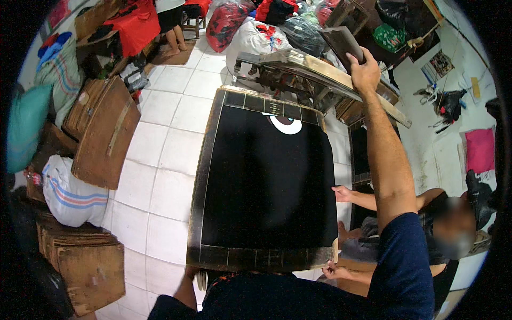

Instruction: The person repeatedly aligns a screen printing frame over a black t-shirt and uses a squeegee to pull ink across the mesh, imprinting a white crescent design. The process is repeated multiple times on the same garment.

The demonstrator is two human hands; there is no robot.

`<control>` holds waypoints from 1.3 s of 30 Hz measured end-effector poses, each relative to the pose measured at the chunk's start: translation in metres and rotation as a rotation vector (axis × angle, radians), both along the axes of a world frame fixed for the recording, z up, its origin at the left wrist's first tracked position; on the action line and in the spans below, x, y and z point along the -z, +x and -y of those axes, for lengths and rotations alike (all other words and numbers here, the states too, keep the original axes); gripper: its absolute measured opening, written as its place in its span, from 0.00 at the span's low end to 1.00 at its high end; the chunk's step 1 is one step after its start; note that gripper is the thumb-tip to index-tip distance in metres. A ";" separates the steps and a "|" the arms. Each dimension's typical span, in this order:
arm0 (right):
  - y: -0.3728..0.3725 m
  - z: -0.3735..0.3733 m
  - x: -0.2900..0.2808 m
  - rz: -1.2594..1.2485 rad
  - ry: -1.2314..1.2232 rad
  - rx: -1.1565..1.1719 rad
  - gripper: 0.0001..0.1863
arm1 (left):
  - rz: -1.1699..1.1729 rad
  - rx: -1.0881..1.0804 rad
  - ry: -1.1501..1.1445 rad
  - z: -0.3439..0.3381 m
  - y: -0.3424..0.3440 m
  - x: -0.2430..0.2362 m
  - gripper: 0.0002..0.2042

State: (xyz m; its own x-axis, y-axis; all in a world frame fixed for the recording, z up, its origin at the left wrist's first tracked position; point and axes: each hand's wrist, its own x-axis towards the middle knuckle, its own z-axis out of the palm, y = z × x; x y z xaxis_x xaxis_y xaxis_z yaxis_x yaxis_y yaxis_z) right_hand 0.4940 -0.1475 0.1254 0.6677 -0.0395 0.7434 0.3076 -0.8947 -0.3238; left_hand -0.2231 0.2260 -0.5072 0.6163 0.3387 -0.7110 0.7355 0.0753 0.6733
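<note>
One black cloth (266,186) with one white curved print (286,126) lies on one board (242,259), whose near-margin marks are too faint to read. Beyond its far right corner, the right hand (365,72) pinches one dark block (340,42). The left hand (190,273) is at its near left corner, mostly hidden; I cannot tell its grip. Two co-worker's hands (343,193) are at its right edge; white floor tiles (165,186) stretch left of it.

My bare left hand (190,273) is mostly hidden by the flat, dark-bordered rectangular board (196,226) — a co-worker's face (453,228) is blurred.
</note>
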 end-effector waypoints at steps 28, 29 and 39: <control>0.070 0.012 -0.052 -0.063 -0.144 0.052 0.31 | 0.280 -0.256 0.827 -0.065 0.037 -0.156 0.10; 0.070 0.010 -0.053 -0.065 -0.130 0.039 0.31 | 0.263 -0.299 0.874 -0.070 0.067 -0.188 0.10; 0.028 -0.006 -0.040 -0.088 -0.096 0.023 0.25 | 0.691 -0.503 1.165 -0.007 0.295 -0.506 0.07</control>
State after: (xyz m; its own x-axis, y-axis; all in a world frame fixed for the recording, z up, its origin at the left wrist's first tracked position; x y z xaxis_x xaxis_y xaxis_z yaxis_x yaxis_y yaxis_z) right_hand 0.5217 -0.1413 0.1657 0.7304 0.0128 0.6829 0.2609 -0.9293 -0.2616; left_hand 0.0722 0.2327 -0.0008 0.3591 0.7878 0.5004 0.3051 -0.6058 0.7348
